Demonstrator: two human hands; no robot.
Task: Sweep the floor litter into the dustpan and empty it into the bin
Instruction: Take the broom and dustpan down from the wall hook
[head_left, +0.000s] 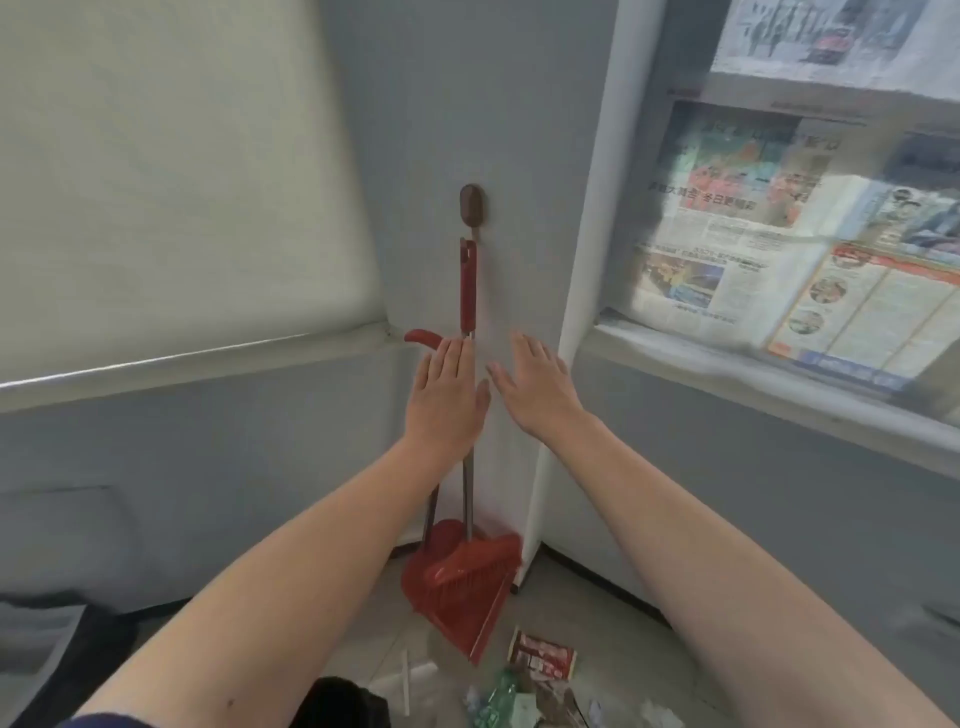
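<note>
Hands: your left hand (448, 387) and right hand (537, 384) reach open and empty toward the hanging red broom (467, 283); light, rigid, probably best gripped mid-handle.

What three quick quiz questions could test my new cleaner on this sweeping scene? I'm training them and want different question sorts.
1. True or false: the left hand already grips the red long-handled broom.
2. What is the broom's handle top hanging from?
3. Where does the litter lie: A) inside the red plastic dustpan, B) on the floor in front of it?

Key: 1. False, both it and the right hand are open. 2. The brown wall hook. 3. B.
</note>
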